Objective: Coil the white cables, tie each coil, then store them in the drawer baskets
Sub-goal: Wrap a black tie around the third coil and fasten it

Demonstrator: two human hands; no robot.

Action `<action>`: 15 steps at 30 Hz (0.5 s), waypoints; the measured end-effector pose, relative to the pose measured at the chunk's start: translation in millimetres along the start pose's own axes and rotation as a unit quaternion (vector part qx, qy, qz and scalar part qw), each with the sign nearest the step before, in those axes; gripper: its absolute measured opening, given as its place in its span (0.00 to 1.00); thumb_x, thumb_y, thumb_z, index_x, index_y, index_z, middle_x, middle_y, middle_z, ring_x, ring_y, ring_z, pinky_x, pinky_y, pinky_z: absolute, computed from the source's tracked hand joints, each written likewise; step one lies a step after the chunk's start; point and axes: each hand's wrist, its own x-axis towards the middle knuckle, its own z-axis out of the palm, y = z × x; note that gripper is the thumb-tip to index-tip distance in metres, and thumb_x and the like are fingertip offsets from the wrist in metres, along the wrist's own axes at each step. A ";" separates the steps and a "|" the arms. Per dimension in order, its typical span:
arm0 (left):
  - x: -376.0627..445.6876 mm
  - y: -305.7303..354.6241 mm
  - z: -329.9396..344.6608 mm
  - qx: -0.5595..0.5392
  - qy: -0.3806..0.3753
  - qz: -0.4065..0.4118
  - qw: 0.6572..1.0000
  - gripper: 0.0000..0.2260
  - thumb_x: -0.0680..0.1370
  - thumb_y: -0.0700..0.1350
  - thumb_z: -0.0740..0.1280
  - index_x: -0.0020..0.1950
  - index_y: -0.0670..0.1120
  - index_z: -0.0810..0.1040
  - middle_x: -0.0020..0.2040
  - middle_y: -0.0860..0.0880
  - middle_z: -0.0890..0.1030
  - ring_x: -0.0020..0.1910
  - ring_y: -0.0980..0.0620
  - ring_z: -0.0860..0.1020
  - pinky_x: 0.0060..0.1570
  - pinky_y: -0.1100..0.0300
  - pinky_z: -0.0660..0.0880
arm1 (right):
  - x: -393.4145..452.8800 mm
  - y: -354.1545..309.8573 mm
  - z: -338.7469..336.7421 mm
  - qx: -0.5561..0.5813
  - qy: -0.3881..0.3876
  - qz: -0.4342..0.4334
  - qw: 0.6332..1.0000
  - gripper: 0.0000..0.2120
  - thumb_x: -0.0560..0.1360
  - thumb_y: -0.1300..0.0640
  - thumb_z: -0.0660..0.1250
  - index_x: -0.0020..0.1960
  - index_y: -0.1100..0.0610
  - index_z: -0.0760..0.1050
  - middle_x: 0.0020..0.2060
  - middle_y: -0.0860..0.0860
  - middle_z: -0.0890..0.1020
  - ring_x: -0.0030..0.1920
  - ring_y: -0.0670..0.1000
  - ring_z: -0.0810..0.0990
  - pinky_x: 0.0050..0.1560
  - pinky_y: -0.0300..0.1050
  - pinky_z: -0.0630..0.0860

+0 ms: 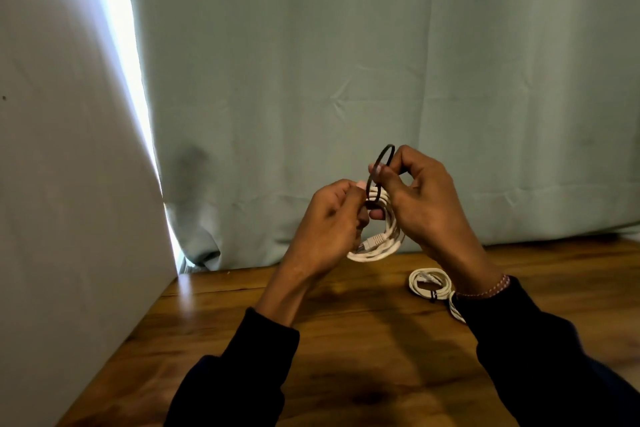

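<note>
White cable coil (375,243), several round loops of smooth sheathed cord with a moulded plug showing low in the bundle; held in the air above the tabletop (346,340), between both hands. Black band (381,166), thin elastic ring, stretched into a long oval, its lower end already round the top of the coil. Left hand (329,222): fingers curled, clamped on the coil's left side. Right hand (420,194): fingers pinched on the band, drawing it upward. Step in hand, by judgement: tying. Best done by keeping the loops squeezed flat, twisting the band once and doubling it back over the bundle so no turn springs free. Second coil (429,284), white, already banded in black, lies on the tabletop by the right wrist; a third shows partly behind the sleeve. Tabletop: glossy brown wood grain. Curtain (346,62): pale green, soft folds, behind. No drawer baskets in view.
</note>
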 end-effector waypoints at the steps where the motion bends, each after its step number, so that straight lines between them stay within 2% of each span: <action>1: 0.1 -0.9 1.8 0.006 -0.001 0.000 1.000 0.14 0.86 0.48 0.55 0.52 0.41 0.76 0.26 0.59 0.75 0.24 0.60 0.68 0.27 0.65 0.65 | 0.3 1.9 0.6 0.003 0.007 0.011 1.000 0.13 0.79 0.54 0.69 0.42 0.61 0.74 0.44 0.56 0.81 0.35 0.51 0.86 0.33 0.50 0.84; 5: 0.7 -6.7 5.3 0.045 0.004 0.015 0.999 0.13 0.84 0.48 0.59 0.55 0.40 0.77 0.29 0.59 0.78 0.26 0.61 0.71 0.28 0.63 0.68 | 0.8 6.5 3.3 0.002 0.044 0.032 0.999 0.12 0.77 0.54 0.71 0.41 0.62 0.76 0.41 0.54 0.82 0.31 0.48 0.85 0.30 0.45 0.83; 8: 2.4 -8.6 5.4 0.084 0.021 0.048 0.995 0.09 0.83 0.47 0.63 0.56 0.42 0.77 0.40 0.54 0.82 0.31 0.63 0.76 0.33 0.66 0.71 | 1.2 7.1 4.1 -0.036 0.064 -0.005 0.997 0.12 0.77 0.52 0.71 0.41 0.59 0.78 0.38 0.50 0.82 0.31 0.45 0.83 0.27 0.35 0.77; 10: 3.3 -10.2 5.2 0.120 0.040 0.088 0.988 0.09 0.83 0.47 0.62 0.58 0.44 0.77 0.44 0.53 0.82 0.37 0.64 0.78 0.37 0.70 0.72 | 2.6 5.8 3.4 -0.045 0.069 -0.041 0.996 0.13 0.78 0.49 0.70 0.42 0.58 0.78 0.37 0.48 0.82 0.33 0.46 0.82 0.28 0.34 0.76; 12: 4.8 -12.3 3.8 0.150 0.055 0.106 0.981 0.08 0.84 0.47 0.62 0.59 0.46 0.77 0.43 0.56 0.80 0.38 0.64 0.78 0.38 0.71 0.72 | 3.3 4.8 2.6 -0.038 0.065 -0.068 0.995 0.13 0.79 0.49 0.69 0.42 0.58 0.77 0.36 0.45 0.82 0.36 0.44 0.82 0.31 0.35 0.76; 15: 7.7 -16.4 1.2 0.131 0.069 0.086 0.985 0.08 0.84 0.47 0.62 0.59 0.47 0.78 0.36 0.58 0.76 0.31 0.62 0.76 0.34 0.70 0.72 | 1.8 4.9 5.5 -0.049 0.048 -0.110 0.991 0.11 0.80 0.53 0.67 0.42 0.58 0.74 0.38 0.45 0.83 0.42 0.40 0.83 0.38 0.33 0.79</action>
